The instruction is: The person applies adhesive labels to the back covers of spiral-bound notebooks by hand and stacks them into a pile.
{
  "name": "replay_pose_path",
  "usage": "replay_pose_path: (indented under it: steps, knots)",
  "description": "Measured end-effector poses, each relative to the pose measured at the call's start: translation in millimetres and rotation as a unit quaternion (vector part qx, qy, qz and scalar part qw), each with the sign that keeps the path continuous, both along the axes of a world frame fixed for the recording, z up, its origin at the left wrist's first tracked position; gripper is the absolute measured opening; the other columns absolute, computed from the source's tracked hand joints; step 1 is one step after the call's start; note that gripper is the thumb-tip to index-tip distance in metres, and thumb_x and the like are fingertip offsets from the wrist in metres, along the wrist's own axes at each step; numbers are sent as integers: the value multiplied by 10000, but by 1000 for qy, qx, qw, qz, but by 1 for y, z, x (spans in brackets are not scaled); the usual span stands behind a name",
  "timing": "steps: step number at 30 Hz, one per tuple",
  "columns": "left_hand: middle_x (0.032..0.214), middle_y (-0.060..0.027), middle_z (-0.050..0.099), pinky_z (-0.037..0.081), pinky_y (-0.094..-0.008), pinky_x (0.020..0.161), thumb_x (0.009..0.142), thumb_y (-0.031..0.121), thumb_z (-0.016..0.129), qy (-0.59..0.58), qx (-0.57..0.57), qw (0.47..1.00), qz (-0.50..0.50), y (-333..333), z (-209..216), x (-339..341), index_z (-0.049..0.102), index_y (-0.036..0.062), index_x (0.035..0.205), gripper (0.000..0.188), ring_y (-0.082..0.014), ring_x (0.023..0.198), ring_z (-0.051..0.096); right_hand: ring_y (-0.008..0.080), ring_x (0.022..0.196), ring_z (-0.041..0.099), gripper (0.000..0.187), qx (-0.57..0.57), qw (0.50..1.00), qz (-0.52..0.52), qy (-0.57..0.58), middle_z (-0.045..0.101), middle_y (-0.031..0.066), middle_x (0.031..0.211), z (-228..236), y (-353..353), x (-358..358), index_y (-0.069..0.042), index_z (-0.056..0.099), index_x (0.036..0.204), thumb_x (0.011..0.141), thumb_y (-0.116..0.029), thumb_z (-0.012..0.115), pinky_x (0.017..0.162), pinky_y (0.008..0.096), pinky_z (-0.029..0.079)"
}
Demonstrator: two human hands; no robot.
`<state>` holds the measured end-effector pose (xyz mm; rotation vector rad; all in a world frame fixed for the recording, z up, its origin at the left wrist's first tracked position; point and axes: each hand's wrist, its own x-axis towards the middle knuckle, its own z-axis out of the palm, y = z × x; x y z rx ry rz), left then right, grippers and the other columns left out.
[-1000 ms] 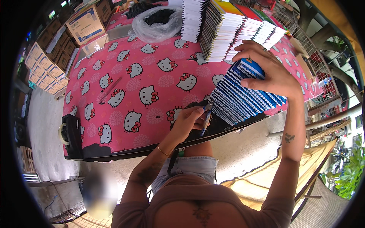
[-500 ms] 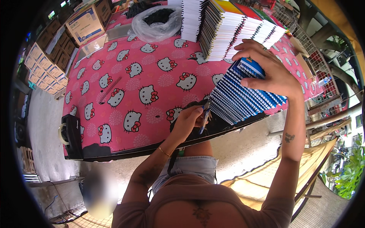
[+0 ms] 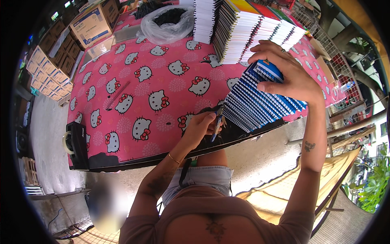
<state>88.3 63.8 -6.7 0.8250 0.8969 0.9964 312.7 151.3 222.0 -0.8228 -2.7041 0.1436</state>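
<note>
A stack of blue spiral notebooks (image 3: 264, 101) stands at the table's near right, its coil-bound edges fanned in slanting rows. Over the top of this stack spreads my right hand (image 3: 286, 75), thumb and fingers wide apart, resting on the uppermost cover. My left hand (image 3: 201, 128) is closed around blue-handled pliers (image 3: 217, 129) beside the stack's left corner. The tips of the pliers are close to the coil ends; whether they touch a coil I cannot tell.
Taller stacks of spiral notebooks (image 3: 239, 34) stand behind. A plastic bag of black coils (image 3: 168, 22) lies at the back, a loose coil (image 3: 118, 96) on the pink tablecloth (image 3: 162, 126). A black tape dispenser (image 3: 79, 146) sits at the left corner; cardboard boxes (image 3: 95, 24) are beyond.
The pliers and my left hand have shifted very slightly, with the handles tilting a little. My right hand stays on the stack.
</note>
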Motion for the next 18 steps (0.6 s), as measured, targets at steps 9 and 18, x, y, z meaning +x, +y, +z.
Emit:
replay_pose_path:
  steps: [9, 18]
  knots:
    - [928, -135, 677, 584, -373, 720, 1000, 273, 489, 411, 358, 835, 71, -1, 3, 3, 609, -40, 1064, 341, -234, 785, 684, 306, 1203, 497, 495, -19, 1000, -2, 11, 546, 108, 1241, 0, 1, -1, -102, 593, 1170, 742, -305, 737, 1013, 410, 374]
    - [911, -165, 668, 606, -392, 679, 992, 284, 497, -56, -59, 997, 3, 1, -9, 2, 586, -47, 1042, 346, -260, 759, 689, 305, 1205, 496, 483, -10, 1000, 0, 12, 549, 104, 1246, 0, 0, -1, -105, 591, 1172, 749, -290, 735, 1013, 403, 378]
